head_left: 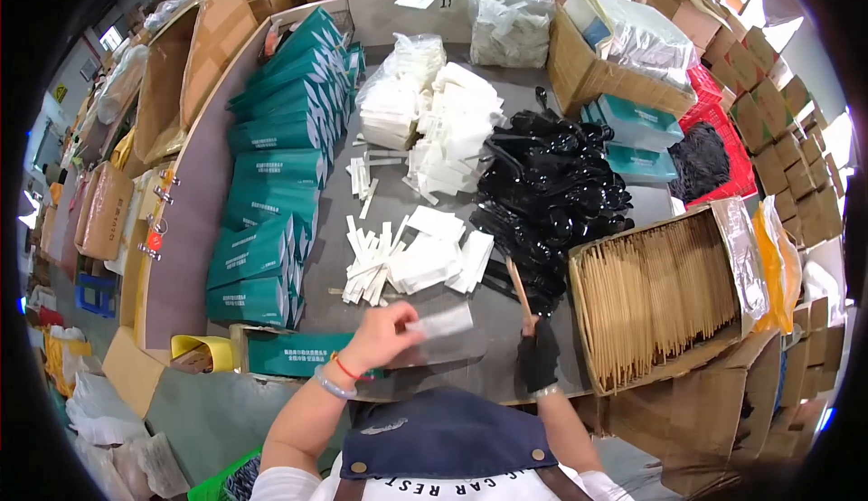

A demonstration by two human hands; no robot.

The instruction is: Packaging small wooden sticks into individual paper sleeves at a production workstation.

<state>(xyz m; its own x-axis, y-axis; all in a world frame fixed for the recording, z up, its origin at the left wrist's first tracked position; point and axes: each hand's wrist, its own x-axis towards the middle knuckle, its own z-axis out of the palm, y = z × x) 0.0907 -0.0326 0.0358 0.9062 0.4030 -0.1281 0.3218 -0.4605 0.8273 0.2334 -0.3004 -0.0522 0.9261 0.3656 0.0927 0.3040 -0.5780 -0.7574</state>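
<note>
My left hand point(384, 331), bare with a bracelet at the wrist, pinches a thin whitish packet point(443, 322), blurred, near the table's front edge. To its right, my right hand point(539, 356), in a black fingerless glove, is closed round the lower end of wooden chopsticks point(519, 289), which point up and away. Just beyond my left hand lie loose white paper packets point(425, 264) and narrow white strips point(369, 261). A heap of shiny black plastic spoons point(551, 180) lies past my right hand. Beside that hand, a cardboard box point(586, 320) holds many more wooden chopsticks point(660, 288).
Green printed pouches point(276, 184) stand in rows along the left wall, with another green pouch point(303, 354) at the front. Farther back are white packet piles point(452, 121), a clear bag point(511, 26), green boxes point(637, 126) and a red crate point(714, 144). A raised rim point(194, 148) bounds the table.
</note>
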